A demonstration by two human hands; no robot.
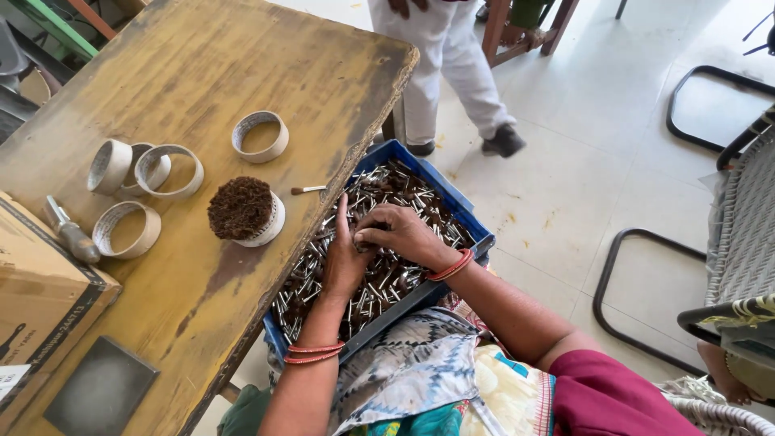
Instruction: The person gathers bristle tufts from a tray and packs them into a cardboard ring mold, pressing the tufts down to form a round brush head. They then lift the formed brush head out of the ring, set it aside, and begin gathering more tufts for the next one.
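A blue plastic crate (463, 211) rests on my lap, full of small brown-tipped metal pins (397, 187). Both hands are inside it. My left hand (343, 260) is cupped around a bunch of the pins, thumb pointing up. Against it, my right hand (401, 234) bends its fingers over the same bunch. On the wooden table (194, 73) to my left stands a white ring packed with brown-tipped pins (245, 211), and one loose pin (307, 190) lies at the table's edge.
Several empty white rings (260, 136) (169, 170) (126, 229) lie on the table. A cardboard box (36, 299), a metal tool (71, 233) and a dark slab (101, 393) sit at the near left. Another person's legs (452, 77) stand beyond the table. Metal chair frames (646, 291) are on the floor at right.
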